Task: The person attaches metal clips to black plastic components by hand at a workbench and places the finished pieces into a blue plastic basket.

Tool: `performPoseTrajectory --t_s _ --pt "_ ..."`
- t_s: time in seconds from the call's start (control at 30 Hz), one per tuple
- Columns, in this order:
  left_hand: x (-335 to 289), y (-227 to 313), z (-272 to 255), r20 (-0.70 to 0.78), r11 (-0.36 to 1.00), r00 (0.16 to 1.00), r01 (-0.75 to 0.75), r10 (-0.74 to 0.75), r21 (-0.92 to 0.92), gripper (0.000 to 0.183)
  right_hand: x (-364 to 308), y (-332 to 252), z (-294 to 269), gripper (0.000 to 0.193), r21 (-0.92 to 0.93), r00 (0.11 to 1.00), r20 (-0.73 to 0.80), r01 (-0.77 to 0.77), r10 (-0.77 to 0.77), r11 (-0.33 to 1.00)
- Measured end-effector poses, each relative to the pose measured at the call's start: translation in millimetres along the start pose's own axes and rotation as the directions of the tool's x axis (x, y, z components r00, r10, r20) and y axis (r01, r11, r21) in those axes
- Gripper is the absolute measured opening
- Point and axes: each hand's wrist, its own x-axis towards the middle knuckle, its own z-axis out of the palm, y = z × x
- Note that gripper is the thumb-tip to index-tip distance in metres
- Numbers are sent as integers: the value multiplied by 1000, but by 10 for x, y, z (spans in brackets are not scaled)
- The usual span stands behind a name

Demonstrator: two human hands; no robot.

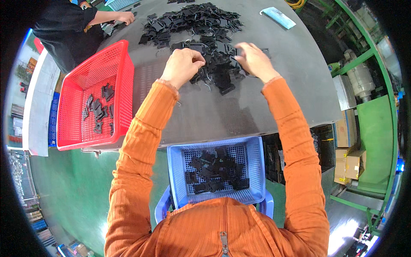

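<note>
On the grey table, a heap of small flat black plastic parts (220, 60) lies between my two hands, with thin light strands sticking out of it. My left hand (183, 65) is at the heap's left edge, its thumb and fingers pinched together. Whatever sits in that pinch is too small to make out. At the heap's right edge is my right hand (256, 62), its fingers curved toward the parts and smeared by motion. Whether it grips a part cannot be seen. Just beyond lies a larger pile of the same black parts (192, 21).
A red basket (125, 92) with a few black parts stands at the table's left. Below the table edge, near my body, a blue basket (257, 171) holds more parts. A light-blue packet (278, 18) lies far right. Another person's hand (126, 17) works at the far left.
</note>
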Motion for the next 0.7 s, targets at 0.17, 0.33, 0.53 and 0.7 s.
performPoseTrajectory --t_s 0.17,0.33,0.53,0.7 --pt "171 -25 -70 191 970 959 229 -210 -85 19 69 -286 275 24 52 924 -42 383 -381 922" --pt "135 -347 -161 282 855 883 446 -374 -264 21 -21 -545 541 13 -143 906 23 422 -423 895" --pt "-209 -445 0 -64 956 954 295 -294 5 24 -115 -419 390 6 -248 946 147 319 -290 915" --pt "-72 -315 334 -285 932 908 348 -309 99 42 -239 -227 41 13 770 998 -42 63 -48 635"
